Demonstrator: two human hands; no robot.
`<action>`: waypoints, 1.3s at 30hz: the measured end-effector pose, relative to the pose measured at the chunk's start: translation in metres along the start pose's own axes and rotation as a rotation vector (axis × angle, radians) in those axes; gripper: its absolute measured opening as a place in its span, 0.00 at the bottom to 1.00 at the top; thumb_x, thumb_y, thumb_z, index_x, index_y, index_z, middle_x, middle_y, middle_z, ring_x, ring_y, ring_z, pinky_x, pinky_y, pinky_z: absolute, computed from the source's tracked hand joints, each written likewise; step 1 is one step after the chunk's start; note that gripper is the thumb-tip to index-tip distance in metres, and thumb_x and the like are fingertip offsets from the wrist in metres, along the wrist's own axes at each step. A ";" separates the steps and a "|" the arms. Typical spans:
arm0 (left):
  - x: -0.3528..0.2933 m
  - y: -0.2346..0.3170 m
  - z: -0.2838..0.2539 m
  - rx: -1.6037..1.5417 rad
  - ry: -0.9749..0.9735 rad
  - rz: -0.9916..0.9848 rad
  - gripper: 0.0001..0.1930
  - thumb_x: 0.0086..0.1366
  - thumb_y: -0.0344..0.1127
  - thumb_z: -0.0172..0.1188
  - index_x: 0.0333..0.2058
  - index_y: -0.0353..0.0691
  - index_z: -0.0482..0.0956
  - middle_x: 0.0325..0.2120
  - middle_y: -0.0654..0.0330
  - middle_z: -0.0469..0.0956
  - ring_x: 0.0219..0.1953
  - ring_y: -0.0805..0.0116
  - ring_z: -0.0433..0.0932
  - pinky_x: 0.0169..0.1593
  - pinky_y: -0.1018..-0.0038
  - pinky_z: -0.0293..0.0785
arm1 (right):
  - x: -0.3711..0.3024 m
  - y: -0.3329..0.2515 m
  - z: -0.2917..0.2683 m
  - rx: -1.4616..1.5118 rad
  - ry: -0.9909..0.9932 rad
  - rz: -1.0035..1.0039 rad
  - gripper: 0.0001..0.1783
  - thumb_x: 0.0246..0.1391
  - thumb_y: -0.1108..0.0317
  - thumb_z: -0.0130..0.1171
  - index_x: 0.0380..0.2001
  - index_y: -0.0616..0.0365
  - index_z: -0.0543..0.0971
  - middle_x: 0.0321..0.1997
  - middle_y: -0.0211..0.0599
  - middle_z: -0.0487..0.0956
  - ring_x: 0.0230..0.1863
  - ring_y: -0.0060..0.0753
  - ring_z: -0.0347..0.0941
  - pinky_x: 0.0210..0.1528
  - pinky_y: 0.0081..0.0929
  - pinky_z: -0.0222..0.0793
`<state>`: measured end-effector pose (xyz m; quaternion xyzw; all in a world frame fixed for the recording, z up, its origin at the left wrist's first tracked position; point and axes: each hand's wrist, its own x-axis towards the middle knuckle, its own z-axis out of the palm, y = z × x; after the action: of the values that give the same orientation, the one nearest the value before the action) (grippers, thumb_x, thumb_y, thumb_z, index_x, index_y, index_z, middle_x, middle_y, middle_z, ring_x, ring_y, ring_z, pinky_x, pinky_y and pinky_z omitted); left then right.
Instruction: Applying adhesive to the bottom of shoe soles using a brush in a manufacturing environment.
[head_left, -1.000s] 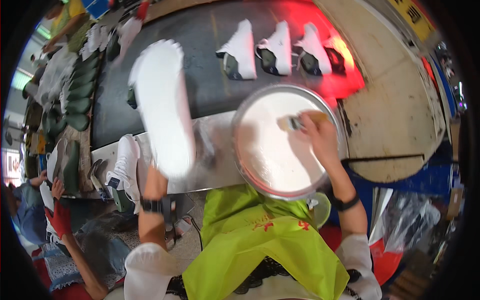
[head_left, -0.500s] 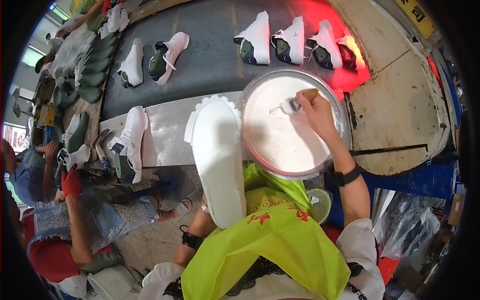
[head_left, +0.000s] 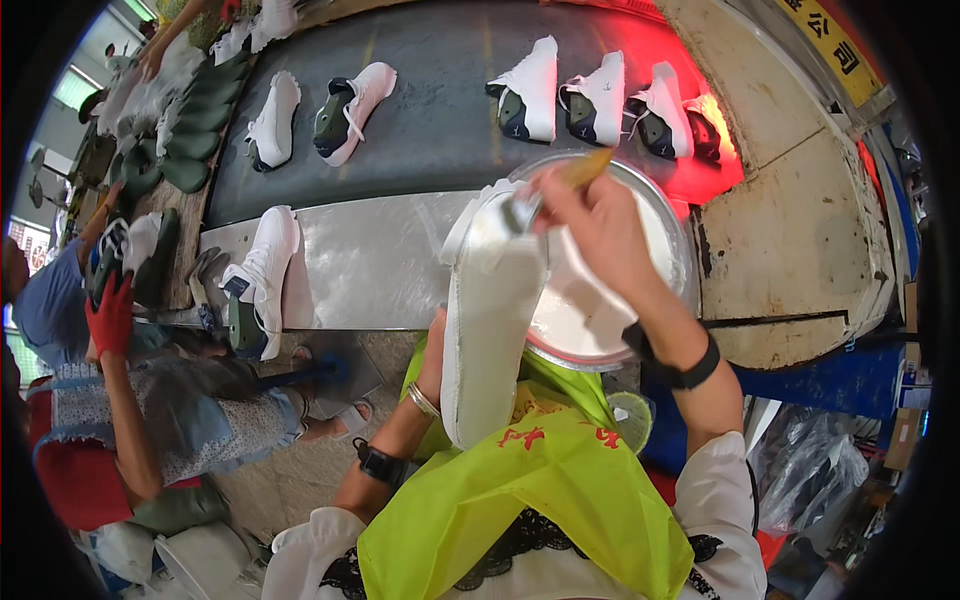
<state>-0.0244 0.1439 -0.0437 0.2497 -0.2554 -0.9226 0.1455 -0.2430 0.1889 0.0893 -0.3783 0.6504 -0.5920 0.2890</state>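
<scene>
My right hand (head_left: pixel 600 225) grips a brush (head_left: pixel 520 212) with a wooden handle, its fingers closed and partly blurred. The bristle end lies on the upper part of a white shoe (head_left: pixel 492 320), held upright with its pale sole facing me. From the shoe's left side my left hand (head_left: pixel 434 352) holds it; most of the fingers are hidden behind it. Behind the shoe and my right hand stands a round basin (head_left: pixel 575 330) of milky white liquid, partly covered by both.
A dark conveyor belt (head_left: pixel 430 120) carries several white-and-green shoes, with red light at its right end. Another shoe (head_left: pixel 265 275) stands on the metal ledge (head_left: pixel 370 260). On the left a co-worker's red-gloved hand (head_left: pixel 112 315) holds a dark shoe. A worn cream-coloured casing (head_left: pixel 790 220) stands at right.
The brush has come out of the basin, moving left onto the sole with my right hand. The held shoe has shifted right, overlapping the basin, and my left hand shows more.
</scene>
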 end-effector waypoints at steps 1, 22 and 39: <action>-0.001 -0.002 -0.003 -0.001 -0.004 -0.004 0.26 0.72 0.50 0.35 0.50 0.32 0.71 0.40 0.55 0.79 0.39 0.70 0.79 0.40 0.74 0.79 | 0.015 0.003 -0.008 0.004 0.051 -0.024 0.18 0.60 0.58 0.54 0.38 0.66 0.77 0.30 0.32 0.79 0.28 0.20 0.75 0.30 0.19 0.68; 0.012 0.014 -0.016 0.364 -0.037 0.111 0.32 0.71 0.55 0.28 0.55 0.33 0.67 0.44 0.52 0.77 0.41 0.65 0.79 0.47 0.70 0.76 | -0.074 0.001 0.024 -0.395 -0.009 -0.473 0.10 0.54 0.74 0.55 0.41 0.63 0.76 0.41 0.40 0.78 0.38 0.33 0.75 0.39 0.26 0.71; 0.021 0.000 -0.041 0.176 0.138 0.012 0.30 0.70 0.54 0.35 0.49 0.32 0.73 0.40 0.53 0.79 0.37 0.68 0.81 0.43 0.73 0.77 | -0.023 -0.030 0.034 -0.081 0.187 0.013 0.18 0.57 0.60 0.55 0.36 0.69 0.77 0.23 0.38 0.78 0.24 0.22 0.74 0.28 0.23 0.68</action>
<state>-0.0200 0.1194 -0.0826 0.3230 -0.3263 -0.8763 0.1459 -0.1976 0.1890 0.1132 -0.3284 0.7003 -0.5960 0.2157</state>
